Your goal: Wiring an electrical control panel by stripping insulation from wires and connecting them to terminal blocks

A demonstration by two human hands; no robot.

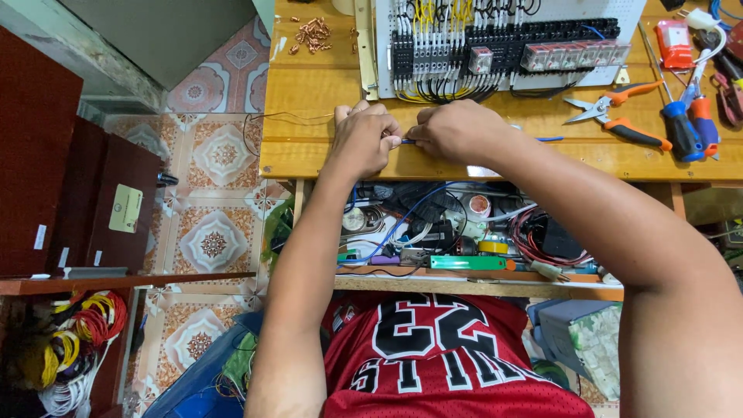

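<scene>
My left hand (364, 139) and my right hand (457, 130) meet at the front of a wooden workbench (309, 89). Between their fingertips they pinch a thin blue wire (405, 141); a short blue length of it shows again to the right of my right wrist. A thin dark wire (279, 118) trails left from my left hand across the bench. Just behind my hands lies a white panel (503, 46) with rows of black terminal blocks, relays and bundled black and yellow wires.
Orange-handled snips (619, 116), screwdrivers (689, 124) and a red tool lie at the bench's right. Copper lugs (312, 32) are scattered at the back left. An open drawer (464, 232) under the bench holds cables and tape rolls. Coiled wires (77, 333) hang at lower left.
</scene>
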